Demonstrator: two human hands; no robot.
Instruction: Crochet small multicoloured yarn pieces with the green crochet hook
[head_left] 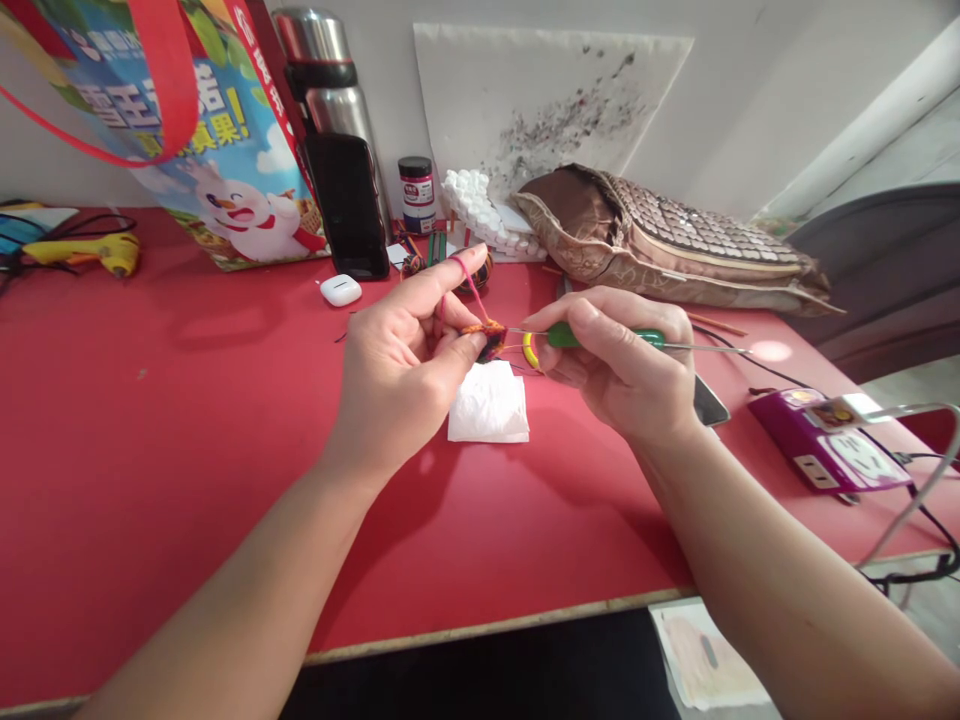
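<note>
My left hand [409, 365] pinches a small multicoloured crochet piece [491, 338] between thumb and fingers. A strand of pink-red yarn [474, 285] runs over its raised index finger down to the piece. In my right hand [622, 350] is a crochet hook [562, 335] with a green handle, its thin metal tip pointing left and reaching the edge of the piece. A yellow ring [531, 350] shows beside my right fingers. Behind my left hand, a dark ball of yarn [477, 272] is partly hidden. Below the piece lies a folded white tissue [489, 405].
On the red table [187, 430], a phone [349, 205] leans on a steel thermos [319, 45] beside a printed bag [225, 130]. A white earbud case [340, 290], small jar [417, 195], brown cushion [675, 240], yellow glue gun [90, 253] and purple power strip [825, 445] surround the hands.
</note>
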